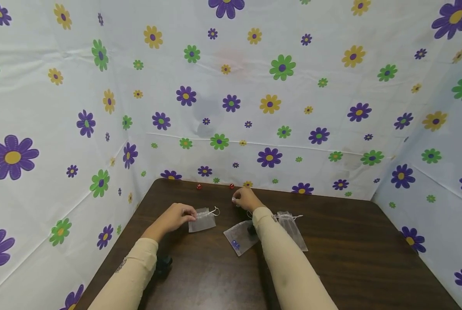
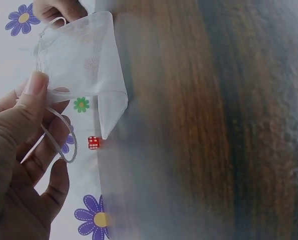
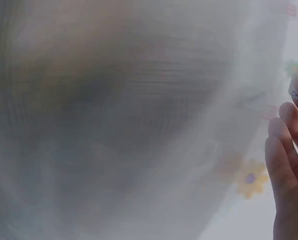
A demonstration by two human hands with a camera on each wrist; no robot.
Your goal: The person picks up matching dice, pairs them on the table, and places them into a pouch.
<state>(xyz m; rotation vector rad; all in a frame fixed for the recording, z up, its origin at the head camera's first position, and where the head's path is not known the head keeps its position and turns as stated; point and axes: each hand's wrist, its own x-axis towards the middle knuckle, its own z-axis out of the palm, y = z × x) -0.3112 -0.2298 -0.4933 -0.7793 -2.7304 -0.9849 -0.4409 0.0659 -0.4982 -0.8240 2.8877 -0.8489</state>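
Observation:
My left hand (image 1: 178, 215) pinches a small white sheer drawstring bag (image 1: 203, 221) over the left part of the table; its cord loop hangs by the fingers in the left wrist view. At the back of the table, my right hand (image 1: 248, 199) pinches a small white die (image 1: 234, 199) between thumb and fingertips. That die (image 3: 295, 94) is barely visible at the right edge of the right wrist view. Two red dice (image 1: 199, 186) (image 1: 232, 186) sit along the back edge. Beneath the right forearm lies a sheer bag (image 1: 247, 230) with blue dice (image 1: 235, 244) in it.
Another sheer drawstring bag (image 1: 294, 232) lies right of the right forearm. The brown wooden table (image 1: 355, 254) meets a flower-printed white cloth (image 1: 254, 120) at its back. Blurred sheer fabric (image 3: 138, 120) covers most of the right wrist view.

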